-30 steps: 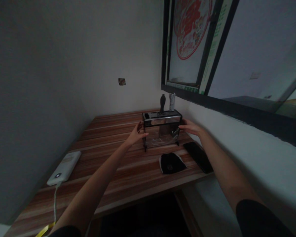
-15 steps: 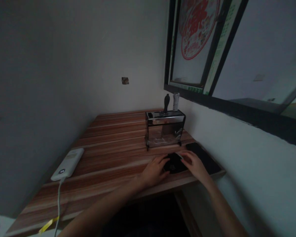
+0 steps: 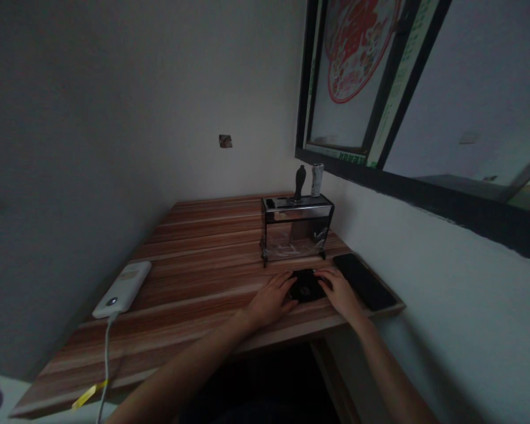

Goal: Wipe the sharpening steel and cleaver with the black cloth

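Note:
A flat, dark piece that looks like a small black pouch (image 3: 306, 288), with a faint round mark on it, lies near the table's front edge. My left hand (image 3: 271, 299) grips its left edge, fingers along the upper side and thumb lower down. On the other side, my right hand (image 3: 338, 291) has its bent fingers on the upper right corner. Dim light hides how firmly the fingertips press. Just right of my right hand lies a black phone-like slab (image 3: 366, 282). Behind the pouch stands a clear-sided knife holder (image 3: 297, 229) with a black handle (image 3: 300, 182) and a wrapped handle (image 3: 317, 179) sticking up.
The wood-grain table (image 3: 207, 253) meets walls at the back and right. At left lies a white power bank (image 3: 123, 288) with a white cable (image 3: 106, 353) hanging over the front edge, a yellow tag (image 3: 88, 396) on it. A dark-framed window (image 3: 353, 159) rises at right.
My right hand has come down and slightly left, and the light corner it held up no longer shows. The pouch lies flatter. The view has shifted slightly.

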`<state>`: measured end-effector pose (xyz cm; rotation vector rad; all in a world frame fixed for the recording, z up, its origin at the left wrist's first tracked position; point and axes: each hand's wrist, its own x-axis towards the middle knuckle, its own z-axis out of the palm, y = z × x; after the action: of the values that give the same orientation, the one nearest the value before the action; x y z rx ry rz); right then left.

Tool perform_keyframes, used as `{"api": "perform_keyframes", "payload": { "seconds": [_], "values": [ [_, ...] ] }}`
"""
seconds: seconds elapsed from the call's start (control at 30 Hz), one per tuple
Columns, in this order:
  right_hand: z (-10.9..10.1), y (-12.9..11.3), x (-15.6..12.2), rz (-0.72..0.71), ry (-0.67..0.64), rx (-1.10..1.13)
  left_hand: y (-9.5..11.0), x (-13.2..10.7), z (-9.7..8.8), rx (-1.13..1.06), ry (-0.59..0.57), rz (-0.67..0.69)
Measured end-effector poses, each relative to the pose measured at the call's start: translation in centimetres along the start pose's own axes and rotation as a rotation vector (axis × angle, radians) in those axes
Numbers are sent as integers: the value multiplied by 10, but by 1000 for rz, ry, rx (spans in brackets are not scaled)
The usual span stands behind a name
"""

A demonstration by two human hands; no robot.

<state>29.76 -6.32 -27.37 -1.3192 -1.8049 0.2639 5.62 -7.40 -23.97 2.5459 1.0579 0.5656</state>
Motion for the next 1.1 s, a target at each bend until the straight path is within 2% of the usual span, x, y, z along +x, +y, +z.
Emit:
{"api": "perform_keyframes", "payload": {
  "seconds": [0.17,0.3,0.4,0.47,0.53,0.57,0.63,0.7,0.97,1.03,1.1],
  "values": [
    [-11,-22,-14,-26,136,-26,12,-22,-29,29,63,21],
    [-8,-70,-30,-71,113,92,18,-56,-43,-71,170,-218],
    [13,-119,-37,-109,-64,248,16,-79,-36,-187,323,-394],
    [35,-146,-39,-144,-216,314,15,-90,-26,-242,390,-452],
    [58,-164,-41,-149,-317,353,13,-96,-18,-252,371,-483],
    [68,-168,-42,-130,-325,362,13,-97,-15,-235,332,-496],
    [83,-169,-43,-71,-284,364,12,-98,-12,-181,249,-521],
    [89,-164,-45,-44,-260,356,13,-97,-12,-142,209,-532],
    [83,-161,-54,-104,-278,316,25,-99,-14,75,122,-499],
    [75,-152,-64,-157,-212,284,27,-99,-14,128,104,-494],
    [55,-130,-76,-165,-28,187,27,-99,-13,176,98,-487]
  ]
}}
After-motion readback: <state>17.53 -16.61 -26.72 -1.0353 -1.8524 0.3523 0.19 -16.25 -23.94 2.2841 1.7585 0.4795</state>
